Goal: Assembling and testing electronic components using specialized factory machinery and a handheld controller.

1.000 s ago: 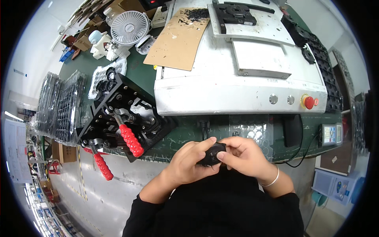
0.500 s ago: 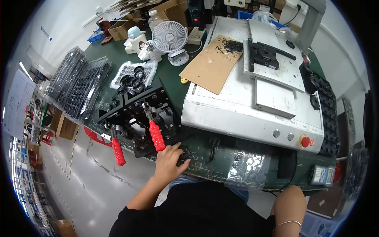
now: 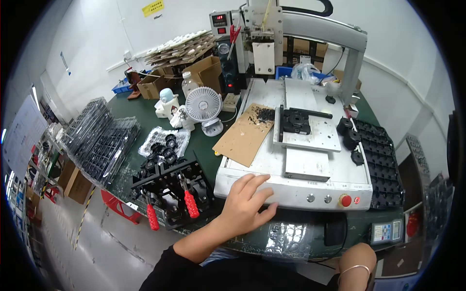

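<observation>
My left hand (image 3: 248, 206) is raised over the front edge of the white benchtop machine (image 3: 230, 186), fingers spread and nothing visible in them. Left of my wrist stands a black clamping fixture (image 3: 167, 186) with two red-handled toggle clamps (image 3: 191, 203). A black square part (image 3: 296, 122) sits on the machine's metal plate (image 3: 320, 138), beyond my fingers. To the right of my hand, the front panel carries round metal buttons (image 3: 310, 198) and a red emergency stop knob (image 3: 345, 200). My right arm (image 3: 358, 257), with a bracelet, is low at the right; its fingers are hidden.
A brown cardboard sheet (image 3: 245, 138) with black bits lies partly on the machine. A white fan (image 3: 204, 104), black rings (image 3: 167, 151) on bubble wrap and wrapped trays (image 3: 97, 140) stand left. A black tray (image 3: 381, 165) and handheld keypad (image 3: 387, 232) are at right.
My left hand has left the black part beside the fixture, moving right and forward to the machine's front. The view has tilted upward, showing more of the machine's upper frame.
</observation>
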Available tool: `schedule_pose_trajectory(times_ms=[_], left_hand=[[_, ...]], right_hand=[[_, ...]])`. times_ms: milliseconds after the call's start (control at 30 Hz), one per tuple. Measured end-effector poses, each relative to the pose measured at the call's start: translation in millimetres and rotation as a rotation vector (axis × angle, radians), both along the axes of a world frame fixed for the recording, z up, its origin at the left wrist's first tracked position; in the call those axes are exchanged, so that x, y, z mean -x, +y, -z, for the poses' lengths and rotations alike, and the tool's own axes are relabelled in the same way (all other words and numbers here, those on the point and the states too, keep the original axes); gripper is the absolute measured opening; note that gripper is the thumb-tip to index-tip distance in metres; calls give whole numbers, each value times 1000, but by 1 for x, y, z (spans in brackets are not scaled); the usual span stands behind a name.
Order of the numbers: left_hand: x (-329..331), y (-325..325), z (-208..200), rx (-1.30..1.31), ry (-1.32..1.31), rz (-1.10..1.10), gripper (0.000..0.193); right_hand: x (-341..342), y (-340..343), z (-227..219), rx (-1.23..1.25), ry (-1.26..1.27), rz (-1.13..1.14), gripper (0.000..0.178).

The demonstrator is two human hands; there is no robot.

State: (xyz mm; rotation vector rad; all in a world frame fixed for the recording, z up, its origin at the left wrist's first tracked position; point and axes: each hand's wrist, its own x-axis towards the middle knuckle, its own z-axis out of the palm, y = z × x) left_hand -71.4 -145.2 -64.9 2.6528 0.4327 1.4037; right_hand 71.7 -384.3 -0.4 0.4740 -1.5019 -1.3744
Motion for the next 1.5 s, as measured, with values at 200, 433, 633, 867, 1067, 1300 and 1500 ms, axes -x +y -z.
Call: schedule_pose_trajectory(times_ms=[200, 433, 633, 867, 1067, 1300, 1500], left_hand=[[-92, 66, -44, 83, 60, -248, 43], [-175, 120, -62, 314, 452, -401, 54], [-221, 147, -59, 365, 604, -485, 57], [-239, 155, -58, 413, 668, -512, 66], [-189, 136, -91, 441, 410, -411, 89], [-84, 86, -53, 437, -168, -255, 81], [-38, 93, 13, 173, -285, -81, 77]], right_hand=[[-128, 98, -25, 996, 588, 1139, 14], [-245, 142, 31, 1916, 1159, 1331, 52], [-250, 145, 56, 1878, 1084, 1402, 52], [-232, 141, 31, 1822, 1090, 1596, 47], [-183, 190, -7, 1577, 979, 1385, 44], [-134, 296, -2, 1843, 771, 1225, 46], [-134, 318, 13, 1812, 723, 1270, 46]])
